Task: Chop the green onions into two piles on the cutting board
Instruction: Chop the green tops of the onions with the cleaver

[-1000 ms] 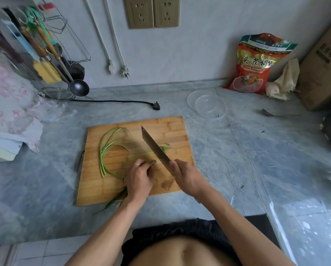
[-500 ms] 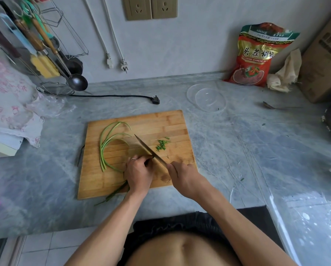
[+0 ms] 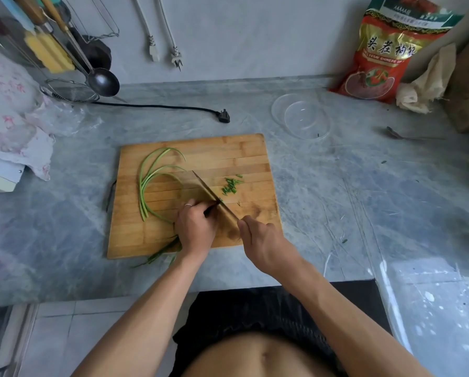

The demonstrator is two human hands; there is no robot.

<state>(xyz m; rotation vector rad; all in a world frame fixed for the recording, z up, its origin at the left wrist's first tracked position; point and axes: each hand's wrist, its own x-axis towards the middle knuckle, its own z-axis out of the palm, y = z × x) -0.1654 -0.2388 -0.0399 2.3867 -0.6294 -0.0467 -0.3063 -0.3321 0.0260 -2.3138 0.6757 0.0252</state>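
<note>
Knife (image 3: pixel 214 198) clenched in right hand (image 3: pixel 263 242), mid-frame; left hand (image 3: pixel 196 227) pins onions (image 3: pixel 153 183) on board (image 3: pixel 249 151). Risk: blade nicks fingertips, touching it w/ no gap.

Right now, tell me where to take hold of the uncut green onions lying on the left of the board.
Grip the green onions at the straight, bunched lower stretch, from the board's left edge. There the stalks lie side by side; farther up they fan into separate curls. The left hand and the knife crowd the right side of the cutting board.
</note>
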